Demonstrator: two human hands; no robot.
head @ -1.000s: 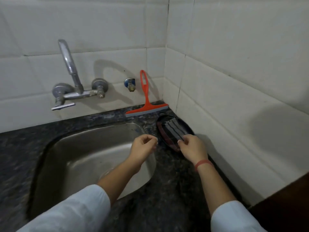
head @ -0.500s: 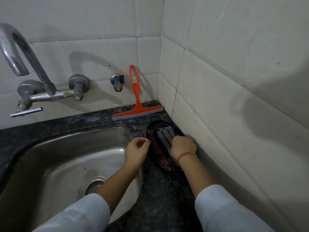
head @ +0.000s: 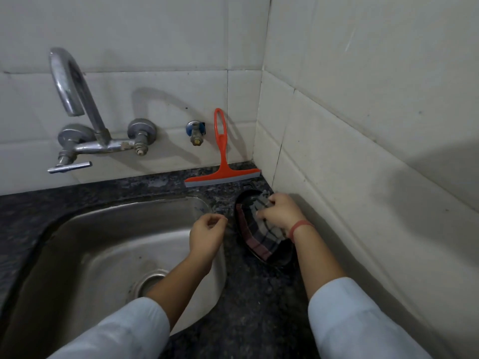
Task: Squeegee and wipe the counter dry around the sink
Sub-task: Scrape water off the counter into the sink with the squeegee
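Note:
An orange squeegee point(head: 221, 167) leans upright against the back wall tiles, its blade resting on the dark speckled counter point(head: 248, 301) behind the steel sink point(head: 85, 244). To the right of the sink, a checked grey and maroon cloth point(head: 255, 240) lies in a dark oval dish point(head: 281, 257). My right hand point(head: 280, 212) is down on the cloth with its fingers closed on the far end of it. My left hand point(head: 207, 235) hovers over the sink's right rim, fingers loosely curled, holding nothing.
A metal tap point(head: 77, 120) with two valves projects from the back wall over the sink, and a small blue valve point(head: 195, 132) sits beside the squeegee. White tiled walls meet in a corner at the right. The sink drain point(head: 147, 282) lies below my left forearm.
My right hand has moved forward along the cloth in the dish and closed on its far end. My left hand has stayed by the sink rim. The view has shifted.

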